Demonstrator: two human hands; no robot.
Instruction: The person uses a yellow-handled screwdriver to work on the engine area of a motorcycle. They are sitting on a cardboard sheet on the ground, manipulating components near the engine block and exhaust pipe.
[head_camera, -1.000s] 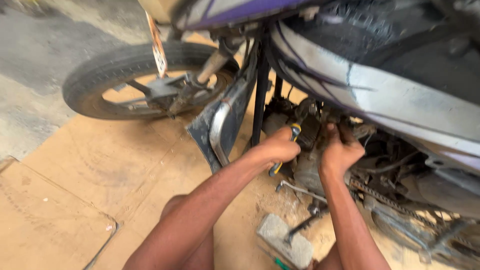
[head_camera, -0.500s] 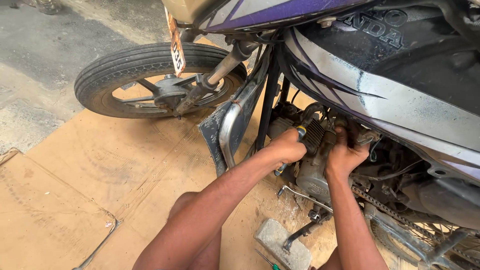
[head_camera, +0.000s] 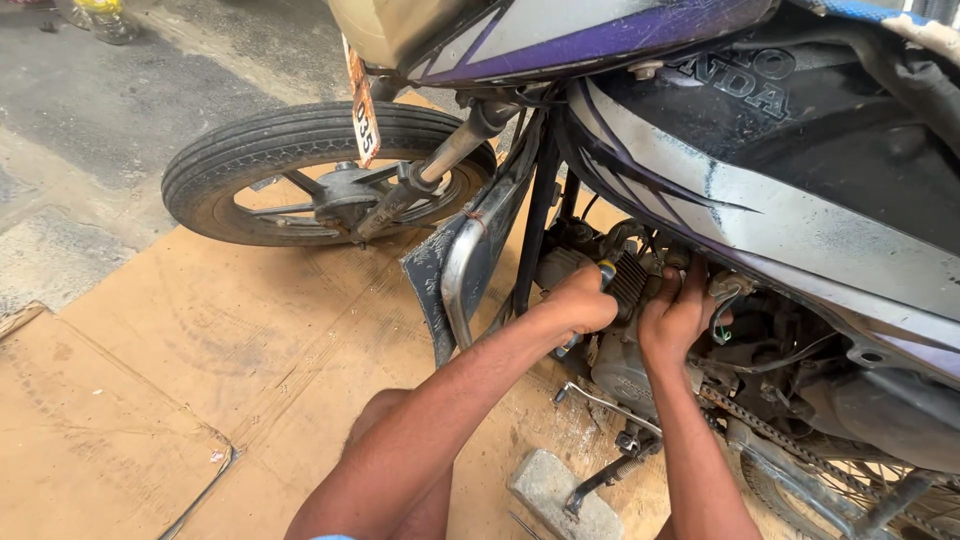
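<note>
Screwdriver (head_camera: 603, 275), blue-handled, judged light, stiff and best gripped by its handle, is held closed in the left hand (head_camera: 580, 305) against the motorcycle engine (head_camera: 625, 350), while the right hand (head_camera: 675, 315) is pressed, fingers curled, on the oily cylinder fins (head_camera: 630, 282) beside it.

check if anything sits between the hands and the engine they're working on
Nothing visible does. The left hand, gripping a tool with a blue and yellow handle, is already against the engine, and the right hand rests on it beside the fins. The leg guard stands off to the side.
</note>
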